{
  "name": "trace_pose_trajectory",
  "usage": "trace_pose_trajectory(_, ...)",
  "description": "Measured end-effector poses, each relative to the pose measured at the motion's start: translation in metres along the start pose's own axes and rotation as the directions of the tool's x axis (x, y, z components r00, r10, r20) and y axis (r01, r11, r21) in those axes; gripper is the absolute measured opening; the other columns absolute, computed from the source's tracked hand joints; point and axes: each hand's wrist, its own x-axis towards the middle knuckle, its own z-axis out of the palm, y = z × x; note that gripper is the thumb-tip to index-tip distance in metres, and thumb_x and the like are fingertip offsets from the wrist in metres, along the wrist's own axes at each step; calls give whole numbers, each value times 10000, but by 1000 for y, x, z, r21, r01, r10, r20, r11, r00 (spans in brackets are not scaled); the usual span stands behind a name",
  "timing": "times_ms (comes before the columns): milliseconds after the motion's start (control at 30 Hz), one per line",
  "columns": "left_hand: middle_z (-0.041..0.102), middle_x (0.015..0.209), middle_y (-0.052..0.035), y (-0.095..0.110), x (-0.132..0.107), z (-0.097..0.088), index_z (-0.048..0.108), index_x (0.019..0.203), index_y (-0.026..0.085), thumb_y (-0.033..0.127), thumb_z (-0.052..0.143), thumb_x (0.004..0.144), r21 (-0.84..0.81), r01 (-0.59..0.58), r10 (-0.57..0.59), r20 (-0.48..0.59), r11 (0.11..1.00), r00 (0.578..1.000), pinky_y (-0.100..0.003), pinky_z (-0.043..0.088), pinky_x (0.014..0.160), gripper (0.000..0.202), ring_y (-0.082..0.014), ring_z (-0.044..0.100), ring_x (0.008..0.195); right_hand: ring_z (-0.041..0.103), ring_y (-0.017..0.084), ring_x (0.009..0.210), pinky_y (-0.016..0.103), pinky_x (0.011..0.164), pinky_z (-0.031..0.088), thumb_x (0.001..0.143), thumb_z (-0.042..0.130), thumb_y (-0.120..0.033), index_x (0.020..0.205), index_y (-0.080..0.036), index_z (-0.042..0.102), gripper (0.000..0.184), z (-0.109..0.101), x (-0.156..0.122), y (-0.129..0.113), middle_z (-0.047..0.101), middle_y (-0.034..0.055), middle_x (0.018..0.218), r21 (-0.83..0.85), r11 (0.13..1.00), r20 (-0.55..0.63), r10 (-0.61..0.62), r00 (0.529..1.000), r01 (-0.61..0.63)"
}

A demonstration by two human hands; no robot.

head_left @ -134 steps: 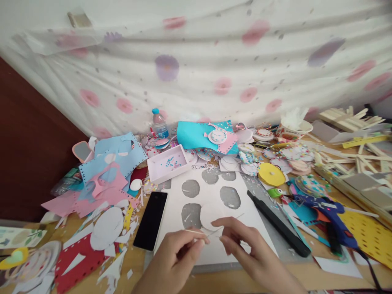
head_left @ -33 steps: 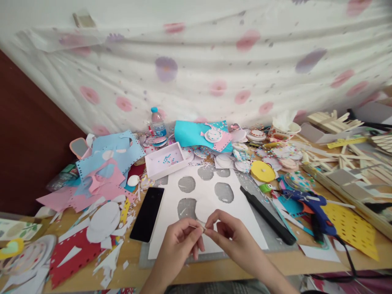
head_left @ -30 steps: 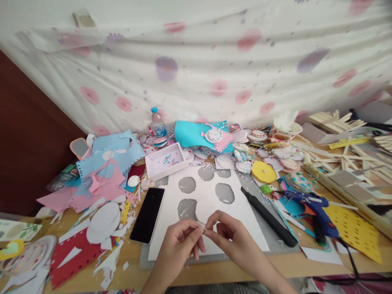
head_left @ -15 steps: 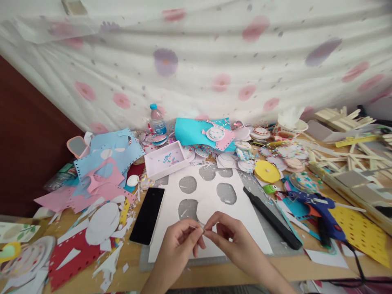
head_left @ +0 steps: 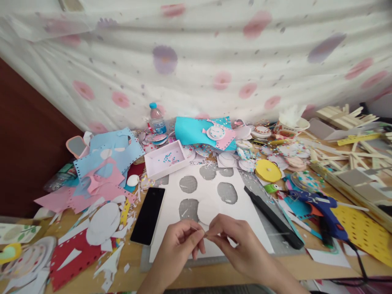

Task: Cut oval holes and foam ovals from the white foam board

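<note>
My left hand (head_left: 183,241) and my right hand (head_left: 234,241) meet fingertip to fingertip above a white sheet of paper (head_left: 211,183) with rounded holes cut in it. Both are closed in a pinch. Something thin and small sits between the fingertips; it is too fine to name. Just beyond the fingers a white paper disc (head_left: 207,210) lies on the sheet, partly covered by my right hand. Under the sheet a grey cutting mat (head_left: 286,237) shows through the holes and along the right side.
Left of the sheet lie a black phone (head_left: 148,216) and a red punched card (head_left: 72,257). A shallow white box (head_left: 167,159) holds small blue and pink bits. To the right are a black bar-shaped tool (head_left: 272,216), a blue glue gun (head_left: 329,212) and many wooden sticks (head_left: 346,116).
My right hand has shifted slightly to the right, its fingers more closed over the pinch. My left hand stays nearly in place. The view has moved a little.
</note>
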Motion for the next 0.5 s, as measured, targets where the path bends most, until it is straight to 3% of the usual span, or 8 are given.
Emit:
trace_pose_trajectory(67, 601, 571, -6, 1, -2, -1, 632, 763, 140, 498, 645, 799, -11, 19, -19, 23, 1000, 1000, -205, 331, 477, 360, -81, 450, 465, 576, 126, 668, 243, 585, 393, 967, 436, -137, 932, -200, 594, 174, -5, 1, -1, 657, 28, 817, -146, 967, 25, -208, 978, 210)
trace_pose_trajectory(167, 596, 556, -1, 4, -6, -3, 621, 757, 144, 483, 645, 802, -25, 40, -38, 46, 999, 998, -202, 330, 468, 343, -76, 441, 449, 577, 131, 597, 278, 529, 365, 973, 361, -82, 976, -164, 596, 249, -14, 3, -6, 702, 51, 835, -370, 806, 109, -456, 883, 462)
trace_pose_trajectory(300, 577, 540, 7, 9, -13, -2, 615, 757, 146, 459, 636, 812, -25, 27, -25, 62, 999, 998, -204, 338, 466, 319, -77, 434, 446, 586, 135, 533, 307, 430, 316, 946, 395, -61, 863, -138, 640, 271, -24, 6, -14, 753, 85, 867, -515, 549, 253, -637, 729, 658)
trace_pose_trajectory(367, 577, 551, 6, 12, -17, -1, 622, 765, 146, 432, 626, 824, 3, 8, -8, 43, 1000, 999, -206, 357, 483, 292, -83, 449, 467, 608, 142, 552, 309, 417, 331, 914, 434, -51, 865, -131, 653, 238, -27, 6, -15, 760, 102, 900, -510, 485, 308, -668, 678, 710)
trace_pose_trajectory(433, 582, 567, 2, 14, -19, -1, 630, 767, 145, 401, 616, 833, 43, -7, 6, 9, 999, 1000, -207, 377, 498, 265, -89, 469, 488, 607, 145, 547, 311, 424, 355, 891, 457, -42, 956, -119, 649, 217, -30, 7, -15, 758, 102, 895, -476, 520, 321, -648, 691, 709)
trace_pose_trajectory(500, 591, 583, -3, 16, -21, -2, 642, 770, 145, 373, 604, 840, 79, -18, 19, -9, 997, 1000, -206, 392, 503, 242, -94, 487, 501, 617, 154, 575, 311, 465, 395, 888, 478, -92, 1087, -117, 617, 244, -33, 8, -17, 747, 102, 916, -390, 642, 313, -581, 751, 660)
